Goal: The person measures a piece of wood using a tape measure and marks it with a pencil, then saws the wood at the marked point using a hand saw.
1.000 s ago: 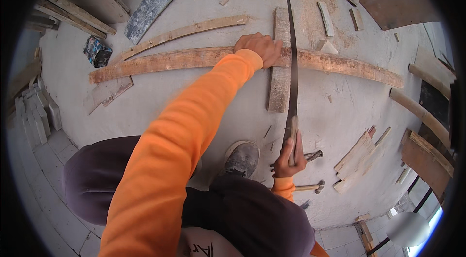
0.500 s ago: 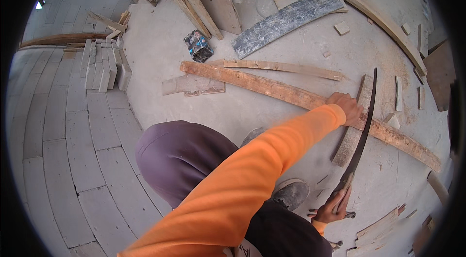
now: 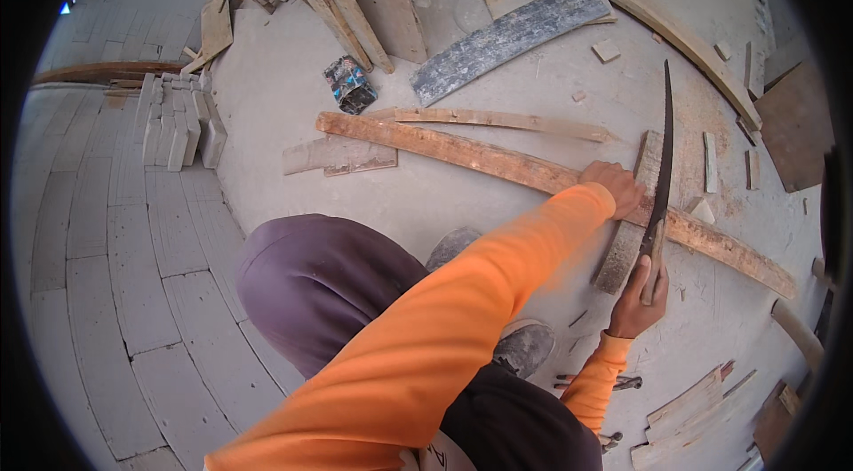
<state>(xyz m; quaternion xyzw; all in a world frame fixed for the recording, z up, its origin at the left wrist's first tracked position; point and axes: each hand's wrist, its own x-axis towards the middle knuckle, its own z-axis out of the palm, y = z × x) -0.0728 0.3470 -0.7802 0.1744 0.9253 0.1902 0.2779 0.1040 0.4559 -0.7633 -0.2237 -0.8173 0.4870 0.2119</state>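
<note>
A long reddish-brown wooden batten [image 3: 444, 149] lies slantwise on the floor, its right part resting across a short greyish block [image 3: 618, 265]. My left hand [image 3: 613, 187] is closed over the batten, just left of where a handsaw [image 3: 664, 151] crosses it. The saw's dark, toothed blade points away from me. My right hand [image 3: 638, 304] wraps round its wooden handle, on the near side of the batten. Whether the teeth have cut into the wood I cannot tell.
A thinner wooden strip [image 3: 506, 121] and a grey stained board [image 3: 511, 44] lie beyond the batten. A paint-stained container [image 3: 350, 85] stands near leaning planks [image 3: 324, 0]. Several offcuts and sawdust are at the right; pliers-like tools [image 3: 626, 382] lie near my right forearm.
My right hand has pushed the saw forward, away from me, and more of the right sleeve shows. My left hand stays on the batten. The whole view has shifted slightly.
</note>
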